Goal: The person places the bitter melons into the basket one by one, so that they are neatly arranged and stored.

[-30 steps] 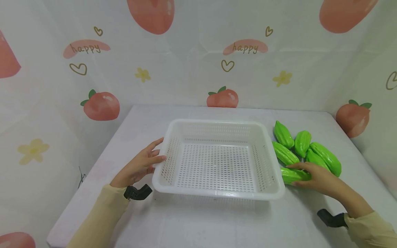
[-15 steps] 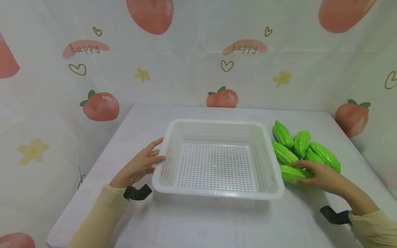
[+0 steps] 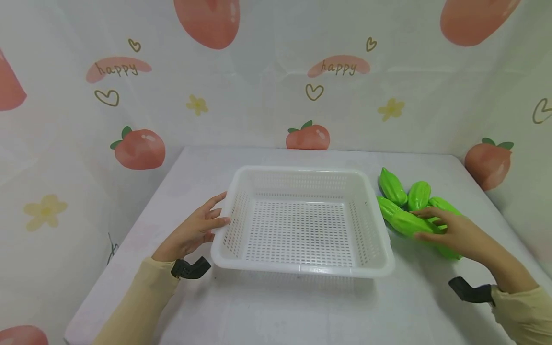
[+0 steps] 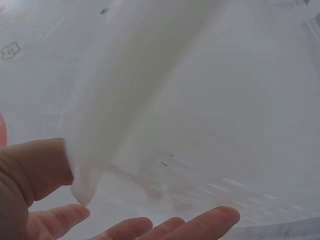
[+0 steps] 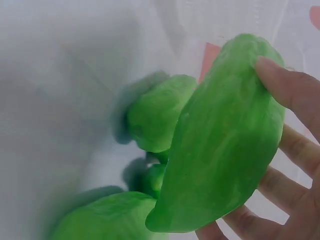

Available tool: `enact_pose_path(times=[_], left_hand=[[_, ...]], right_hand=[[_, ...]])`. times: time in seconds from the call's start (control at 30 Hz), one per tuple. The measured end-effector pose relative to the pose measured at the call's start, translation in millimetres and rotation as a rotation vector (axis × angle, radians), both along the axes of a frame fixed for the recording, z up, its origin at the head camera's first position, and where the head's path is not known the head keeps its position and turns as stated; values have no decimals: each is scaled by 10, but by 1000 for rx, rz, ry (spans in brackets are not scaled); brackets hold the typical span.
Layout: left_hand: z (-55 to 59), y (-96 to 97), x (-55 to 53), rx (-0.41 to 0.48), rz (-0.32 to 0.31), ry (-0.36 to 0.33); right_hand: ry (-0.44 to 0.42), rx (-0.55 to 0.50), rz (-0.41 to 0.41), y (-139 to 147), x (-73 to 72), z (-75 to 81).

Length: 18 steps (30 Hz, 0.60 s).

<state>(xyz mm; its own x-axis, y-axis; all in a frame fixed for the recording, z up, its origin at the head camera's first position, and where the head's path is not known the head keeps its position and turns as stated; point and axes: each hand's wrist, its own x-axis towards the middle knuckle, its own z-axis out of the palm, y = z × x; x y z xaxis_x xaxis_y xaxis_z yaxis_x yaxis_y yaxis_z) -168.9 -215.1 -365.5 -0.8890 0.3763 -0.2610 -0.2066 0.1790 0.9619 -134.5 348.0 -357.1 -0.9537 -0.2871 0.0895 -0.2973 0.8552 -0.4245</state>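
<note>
In the head view my left hand (image 3: 194, 230) is at the left side of a white plastic basket (image 3: 225, 261) with perforated walls and floor, which holds nothing. The left wrist view shows the basket's rim (image 4: 87, 175) between the thumb and the fingers of that hand. My right hand (image 3: 459, 232), just right of the basket, grips a bright green ribbed gourd (image 3: 407, 224). Close up, the held gourd (image 5: 220, 145) lies between the thumb and the fingers, raised over other gourds. Part of the pile is hidden behind the hand and the held gourd.
Several similar green gourds (image 3: 392, 187) lie in a loose cluster on the white table (image 3: 297, 311), right of the basket. A printed cloth backdrop (image 3: 258, 96) rises behind the table and at both sides.
My right hand has moved up and to the right with the gourd, lifting it from the basket's right side over the cluster. The left hand and basket have stayed in place.
</note>
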Motion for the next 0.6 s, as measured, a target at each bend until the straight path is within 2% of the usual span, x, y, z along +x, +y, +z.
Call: enact_pose_path(times=[0.17, 0.6], left_hand=[[-1, -14, 1, -8, -9, 2], [3, -9, -1, 11, -16, -1]], right_hand=[[-60, -4, -41, -9, -54, 124], [-44, 1, -44, -185, -247, 453]])
